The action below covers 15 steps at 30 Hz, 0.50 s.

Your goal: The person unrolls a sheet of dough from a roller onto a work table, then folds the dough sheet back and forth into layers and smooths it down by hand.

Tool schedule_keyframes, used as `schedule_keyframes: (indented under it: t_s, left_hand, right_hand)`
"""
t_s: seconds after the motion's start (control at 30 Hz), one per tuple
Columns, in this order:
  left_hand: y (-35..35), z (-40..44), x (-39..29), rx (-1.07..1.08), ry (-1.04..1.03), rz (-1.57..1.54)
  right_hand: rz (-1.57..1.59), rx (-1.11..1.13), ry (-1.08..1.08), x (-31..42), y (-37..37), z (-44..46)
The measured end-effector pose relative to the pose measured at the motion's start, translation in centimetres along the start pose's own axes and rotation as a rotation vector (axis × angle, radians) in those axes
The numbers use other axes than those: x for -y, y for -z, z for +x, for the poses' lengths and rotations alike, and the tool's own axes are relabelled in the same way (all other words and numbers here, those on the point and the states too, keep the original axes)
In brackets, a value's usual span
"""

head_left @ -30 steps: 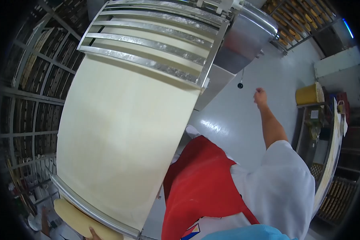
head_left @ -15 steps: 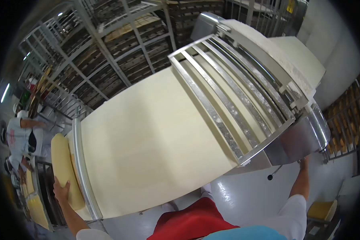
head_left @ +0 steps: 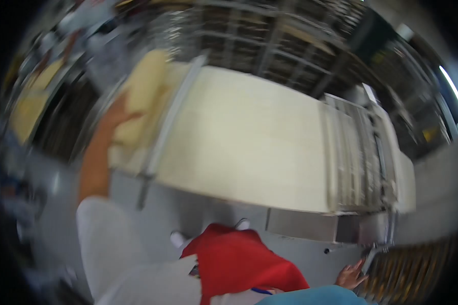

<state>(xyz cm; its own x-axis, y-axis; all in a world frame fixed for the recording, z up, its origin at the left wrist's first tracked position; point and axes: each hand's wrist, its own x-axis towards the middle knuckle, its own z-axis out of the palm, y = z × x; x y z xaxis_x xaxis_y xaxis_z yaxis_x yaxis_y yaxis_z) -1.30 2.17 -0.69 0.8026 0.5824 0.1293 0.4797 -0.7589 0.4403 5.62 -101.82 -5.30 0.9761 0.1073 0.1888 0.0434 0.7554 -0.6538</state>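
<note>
- Step in hand, judging by contact: steadying the dough roll (head_left: 146,76) with the left hand (head_left: 119,113).
- Roll lies at the left end of the pale belt (head_left: 254,137), on the outer side of the metal bar (head_left: 175,112), running roughly alongside it.
- Left hand lies over the roll toward its near end; thumb stands apart from the fingers, pointing toward the bar. Blurred, so can't tell if it grips or only rests.
- Right hand (head_left: 349,276) holds nothing visible; fingers spread apart, off the belt's near edge toward its right end, near the rack (head_left: 414,269) and the black knob (head_left: 326,251).
- Slatted guard (head_left: 359,157) sits across the belt's right end, well apart from the roll.
- Next move, as a judgement: calls for a firm, even hold on the roll. It looks long and soft, so one hand at the near end leaves the far end unsupported; a grip too hard could dent it.
</note>
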Motion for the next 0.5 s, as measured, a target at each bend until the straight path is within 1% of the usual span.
schedule_keyframes:
  t_s: [0.03,0.07,0.1,0.17,0.2,0.23,0.27,0.3,0.33,0.4,0.43,0.47,0.5]
  left_hand:
    - [1.0,-0.9,-0.7,0.071,0.090,-0.039]
    - [-0.8,0.0,2.2,-0.001,0.051,0.063]
    - [-0.2,-0.9,0.9,-0.008,0.038,0.053]
    - [-1.7,0.8,2.9,-0.046,-0.015,0.056]
    - [-0.6,0.6,1.4,0.037,0.126,0.126]
    - [1.2,-1.4,-0.4,0.045,0.243,0.157]
    - [1.2,-1.3,-0.2,0.045,0.243,0.147]
    - [2.9,-2.4,-1.2,0.094,0.286,0.162]
    - [3.6,-3.0,-1.2,0.072,0.274,0.157]
    - [4.9,-3.6,-1.0,0.125,0.290,0.142]
    - [5.2,-3.7,-0.9,0.125,0.299,0.116]
    - [4.7,-3.0,-0.6,0.138,0.282,0.080]
    - [4.2,-2.6,0.4,0.126,0.281,0.024]
  right_hand:
    - [0.130,0.104,-0.069,-4.2,0.6,-0.7]
    - [0.269,0.207,-0.118,-8.3,0.9,-0.7]
    - [0.293,0.249,-0.179,-12.4,-1.5,-0.4]
    - [0.320,0.411,-0.626,-22.1,-10.7,1.2]
    - [0.257,0.546,-0.671,-25.7,-16.9,3.6]
    - [0.218,0.709,-0.749,-32.1,-25.3,5.2]
    - [0.112,0.776,-0.732,-35.3,-29.2,6.7]
    - [0.005,0.836,-0.699,-38.3,-32.2,8.4]
    - [-0.093,0.750,-0.720,-41.4,-36.1,9.8]
    - [-0.276,0.573,-0.774,-47.7,-43.7,12.6]
    - [-0.508,0.309,-0.685,-49.5,-52.9,9.7]
    - [-0.444,0.439,-0.698,-52.5,-56.5,9.7]
    - [-0.412,0.481,-0.674,-56.3,-58.4,10.3]
